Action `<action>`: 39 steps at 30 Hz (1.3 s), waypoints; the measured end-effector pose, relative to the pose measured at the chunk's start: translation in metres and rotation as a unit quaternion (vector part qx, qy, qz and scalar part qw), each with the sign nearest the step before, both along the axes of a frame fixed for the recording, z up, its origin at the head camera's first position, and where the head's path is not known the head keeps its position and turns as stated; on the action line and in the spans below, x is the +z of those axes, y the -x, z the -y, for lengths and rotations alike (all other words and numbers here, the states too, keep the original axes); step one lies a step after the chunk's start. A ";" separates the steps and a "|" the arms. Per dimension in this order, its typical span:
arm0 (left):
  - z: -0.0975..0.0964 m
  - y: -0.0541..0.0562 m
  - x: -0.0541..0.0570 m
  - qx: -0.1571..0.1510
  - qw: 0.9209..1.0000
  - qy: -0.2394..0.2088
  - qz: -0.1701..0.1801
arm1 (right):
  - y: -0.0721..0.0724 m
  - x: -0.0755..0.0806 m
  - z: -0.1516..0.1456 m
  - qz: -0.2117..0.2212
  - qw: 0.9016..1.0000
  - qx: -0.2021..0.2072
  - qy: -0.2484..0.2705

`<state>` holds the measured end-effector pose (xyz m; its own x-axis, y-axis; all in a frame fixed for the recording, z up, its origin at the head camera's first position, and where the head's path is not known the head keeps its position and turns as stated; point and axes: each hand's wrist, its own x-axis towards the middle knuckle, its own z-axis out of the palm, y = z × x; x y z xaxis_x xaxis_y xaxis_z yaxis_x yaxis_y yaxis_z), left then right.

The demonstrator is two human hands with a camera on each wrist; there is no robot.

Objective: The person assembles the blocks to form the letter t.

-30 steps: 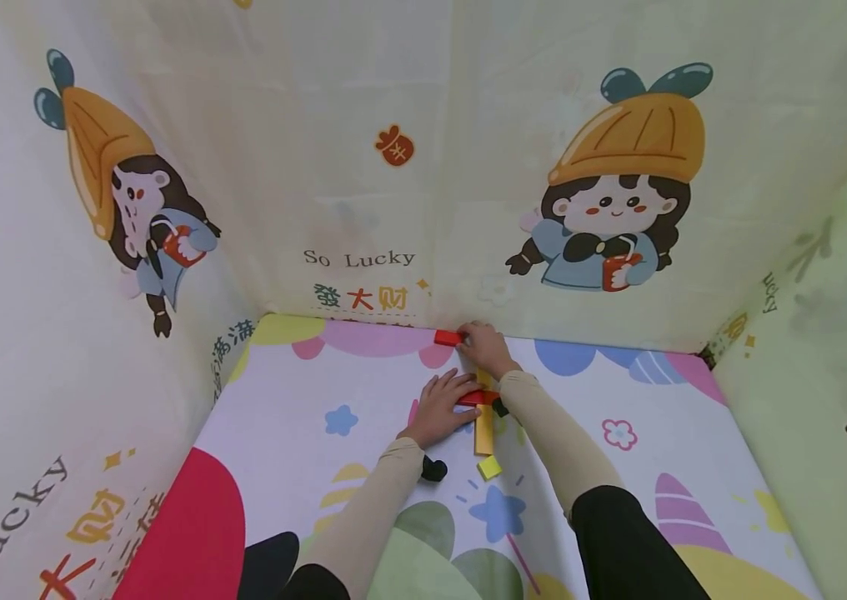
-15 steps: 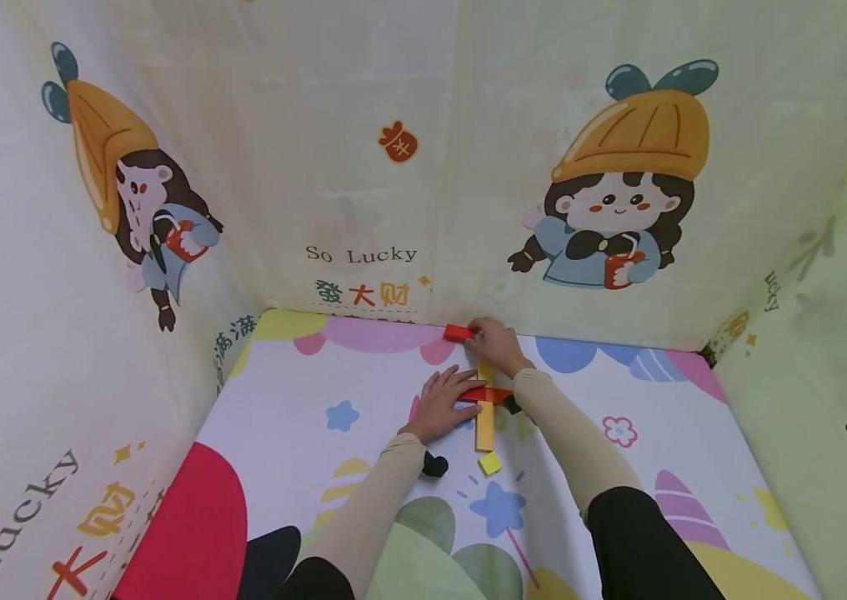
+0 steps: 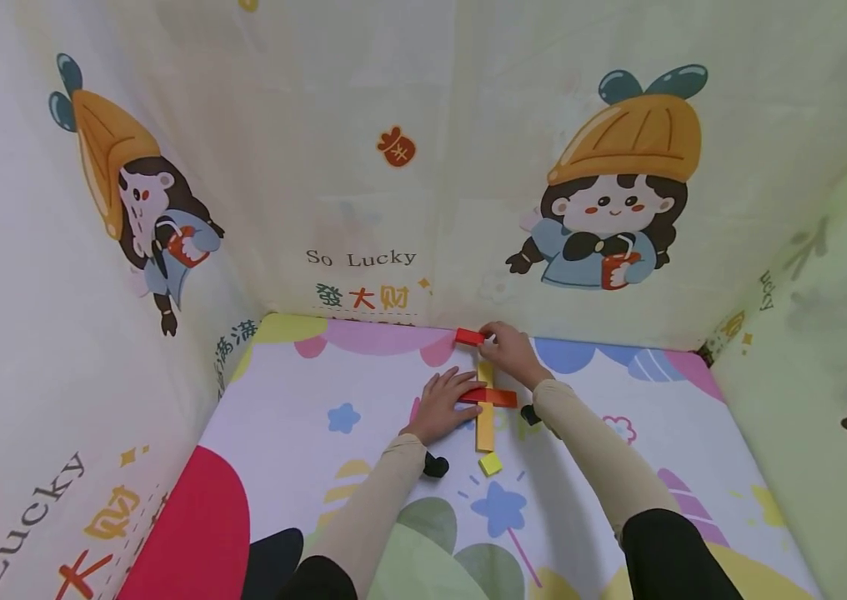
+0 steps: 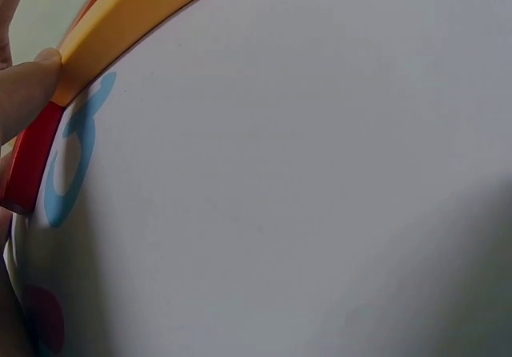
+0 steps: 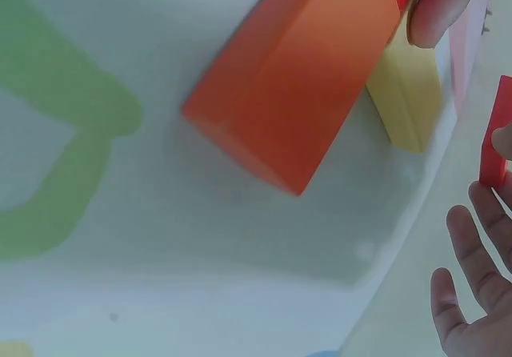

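In the head view my left hand (image 3: 442, 406) holds a red block (image 3: 473, 395) between thumb and index finger, its other fingers stretched out. That block lies end to end with an orange block (image 3: 503, 398). Together they form a cross with a long yellow-orange block (image 3: 485, 427) on the near side and a yellow block (image 3: 485, 372) on the far side. The thumb tip touches the yellow-orange block (image 4: 136, 29) in the left wrist view. Beyond the cross, my right hand (image 3: 512, 350) pinches another red block (image 3: 469, 337), also seen in the right wrist view (image 5: 496, 129).
A small yellow block (image 3: 490, 463) lies just nearer than the cross. The white printed mat (image 3: 393, 358) ends at a cartoon-printed cloth wall (image 3: 468, 208), close behind the right hand. Cloth walls also stand at left and right.
My right hand has slid to the right along the far edge with its red block, uncovering more of the orange block. The left hand stays in place.
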<state>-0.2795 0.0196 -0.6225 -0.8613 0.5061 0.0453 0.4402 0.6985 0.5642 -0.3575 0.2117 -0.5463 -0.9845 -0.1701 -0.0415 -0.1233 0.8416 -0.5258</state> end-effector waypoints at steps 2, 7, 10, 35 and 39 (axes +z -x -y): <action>0.000 -0.001 0.000 0.001 1.000 -0.007 -0.002 | -0.004 0.002 -0.003 -0.011 1.000 0.009 -0.006; 0.000 -0.002 0.002 0.001 1.000 -0.008 -0.003 | -0.014 0.003 -0.009 -0.048 0.998 0.032 -0.027; 0.000 -0.003 0.001 0.002 1.000 -0.005 0.002 | -0.022 0.004 -0.011 -0.061 0.997 0.040 -0.028; -0.001 -0.002 0.007 -0.003 1.000 0.005 0.002 | -0.078 0.021 -0.042 -0.122 0.991 0.049 -0.037; -0.001 -0.002 0.006 -0.001 1.000 0.006 -0.003 | -0.087 0.025 -0.045 -0.117 0.991 0.042 -0.043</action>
<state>-0.2773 0.0209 -0.6163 -0.8600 0.5083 0.0452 0.4454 0.7043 0.5528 -0.2702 0.2569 -0.5213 -0.9518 -0.2570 0.1677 -0.3040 0.8642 -0.4009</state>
